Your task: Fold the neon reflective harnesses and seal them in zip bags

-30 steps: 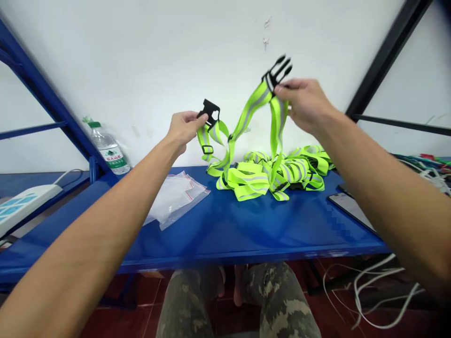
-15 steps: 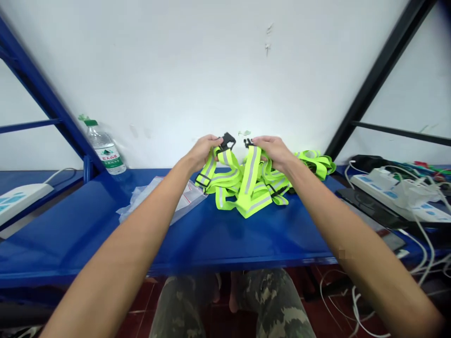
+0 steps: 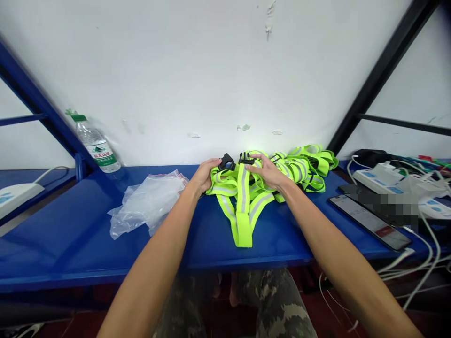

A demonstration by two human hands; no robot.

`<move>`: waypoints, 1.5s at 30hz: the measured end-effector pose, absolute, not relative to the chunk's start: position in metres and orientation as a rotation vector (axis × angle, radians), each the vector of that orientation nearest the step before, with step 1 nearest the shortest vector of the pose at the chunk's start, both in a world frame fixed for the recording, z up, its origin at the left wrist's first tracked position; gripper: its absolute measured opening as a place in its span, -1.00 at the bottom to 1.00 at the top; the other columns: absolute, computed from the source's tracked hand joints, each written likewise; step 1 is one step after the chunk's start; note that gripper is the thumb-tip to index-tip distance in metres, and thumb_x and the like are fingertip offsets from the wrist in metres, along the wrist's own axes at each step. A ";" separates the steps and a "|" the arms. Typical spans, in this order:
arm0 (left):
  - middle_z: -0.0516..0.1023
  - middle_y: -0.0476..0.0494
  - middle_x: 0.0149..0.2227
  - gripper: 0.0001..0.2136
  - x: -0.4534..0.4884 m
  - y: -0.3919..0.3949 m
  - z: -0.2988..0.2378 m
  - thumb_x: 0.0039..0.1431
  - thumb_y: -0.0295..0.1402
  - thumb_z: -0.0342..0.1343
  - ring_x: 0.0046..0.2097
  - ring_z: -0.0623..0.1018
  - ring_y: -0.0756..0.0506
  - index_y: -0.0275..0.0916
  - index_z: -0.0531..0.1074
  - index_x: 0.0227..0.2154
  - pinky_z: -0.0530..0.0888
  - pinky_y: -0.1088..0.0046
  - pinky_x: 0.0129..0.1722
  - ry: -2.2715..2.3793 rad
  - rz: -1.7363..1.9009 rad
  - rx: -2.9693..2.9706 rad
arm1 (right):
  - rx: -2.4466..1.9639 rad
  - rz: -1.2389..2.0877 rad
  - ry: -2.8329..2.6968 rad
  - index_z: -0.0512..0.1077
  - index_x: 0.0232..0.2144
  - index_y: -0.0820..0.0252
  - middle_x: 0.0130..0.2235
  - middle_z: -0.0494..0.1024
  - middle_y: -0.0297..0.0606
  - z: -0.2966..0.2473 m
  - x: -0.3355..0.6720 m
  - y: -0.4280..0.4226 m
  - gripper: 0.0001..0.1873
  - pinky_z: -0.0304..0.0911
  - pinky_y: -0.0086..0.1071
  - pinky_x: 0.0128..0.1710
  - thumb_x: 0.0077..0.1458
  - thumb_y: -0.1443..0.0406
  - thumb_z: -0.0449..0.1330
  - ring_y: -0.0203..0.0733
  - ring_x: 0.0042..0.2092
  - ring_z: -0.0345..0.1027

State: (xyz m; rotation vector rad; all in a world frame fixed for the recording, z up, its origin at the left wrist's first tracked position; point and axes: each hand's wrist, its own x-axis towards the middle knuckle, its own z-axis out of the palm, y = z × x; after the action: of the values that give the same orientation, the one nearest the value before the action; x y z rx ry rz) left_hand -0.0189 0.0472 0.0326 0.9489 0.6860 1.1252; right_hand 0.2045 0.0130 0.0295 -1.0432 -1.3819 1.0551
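Observation:
A neon yellow reflective harness [image 3: 243, 202] with grey stripes hangs between my hands, its joined straps lying on the blue tabletop toward me. My left hand [image 3: 205, 174] pinches the strap end at a black socket buckle half [image 3: 226, 162]. In my right hand [image 3: 266, 171] is the strap end with the black pronged buckle half [image 3: 245, 158]. The two halves face up, a short gap apart, not joined. Behind and right of my right hand lies a pile of similar yellow straps [image 3: 313, 162].
Clear plastic zip bags [image 3: 151, 199] lie left of my left forearm. A water bottle [image 3: 98, 148] stands at the back left against the wall. At right are a smartphone [image 3: 369, 220], a white power strip [image 3: 387, 185] and tangled cables. Metal posts frame both sides.
Both hands have come down toward the tabletop with the buckle halves. The harness's joined straps now reach nearer the front edge. The view has shifted slightly.

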 end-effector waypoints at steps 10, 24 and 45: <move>0.59 -0.03 -0.46 -0.65 -0.015 0.047 0.021 -0.07 -0.32 0.38 -0.48 0.56 -0.05 -0.20 0.33 -0.29 0.51 0.42 -0.42 0.711 1.172 1.031 | -0.851 1.348 -1.237 0.50 -0.07 0.14 -0.30 0.60 -0.36 0.038 0.194 -0.007 -0.26 0.42 -0.43 -0.35 -0.44 0.37 0.53 -0.30 -0.35 0.46; 0.52 0.00 -0.42 -0.60 -0.016 0.033 0.028 0.02 -0.05 0.29 -0.40 0.46 0.01 -0.19 0.38 -0.19 0.32 0.54 -0.40 0.785 1.081 1.633 | -0.829 1.400 -0.957 0.49 -0.22 0.17 -0.37 0.63 -0.09 0.045 0.182 -0.010 -0.47 0.51 -0.09 -0.28 -0.03 -0.13 0.26 0.12 -0.20 0.55; 0.59 -0.09 -0.40 -0.55 -0.016 0.033 0.029 -0.15 -0.09 0.40 -0.36 0.53 -0.05 -0.25 0.47 -0.25 0.41 0.46 -0.33 0.838 1.148 1.523 | -0.951 1.270 -1.296 0.48 -0.39 0.16 -0.60 0.47 -0.29 0.036 0.199 -0.002 -0.54 0.35 -0.28 -0.47 -0.03 -0.11 0.32 -0.18 -0.55 0.34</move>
State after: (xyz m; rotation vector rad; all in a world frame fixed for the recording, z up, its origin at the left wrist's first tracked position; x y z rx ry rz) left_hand -0.0157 0.0335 0.0286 1.5225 0.8378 1.1478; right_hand 0.1994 -0.0018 0.0360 -0.9513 -1.2958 1.2704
